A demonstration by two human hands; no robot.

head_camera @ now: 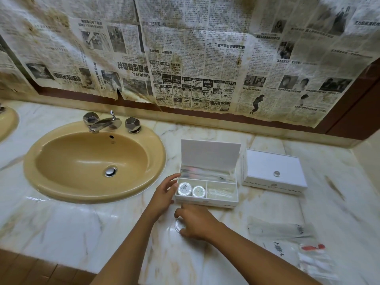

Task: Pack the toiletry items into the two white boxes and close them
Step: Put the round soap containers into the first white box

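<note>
Packing under way: right hand [196, 223] curls its fingers around a round jar [178, 225] on the counter [82, 227]; left hand [164, 192], fingers spread and empty, steadies the open box [205, 202]. Next, probably lift it in.

Landmark: open box [206, 189], on the counter [82, 227]. Sink [94, 161] to its left, closed box [273, 174] just right. Lid [209, 154] stands at its back edge. Inside: two jars [191, 190] front-left, sachet [221, 192] front-right, long packets [207, 173] in rear compartment. Left hand [164, 195] touches its left wall. Right hand [195, 222] just in front, on a round item [177, 226]. Loose packets [287, 237] front-right.
</note>
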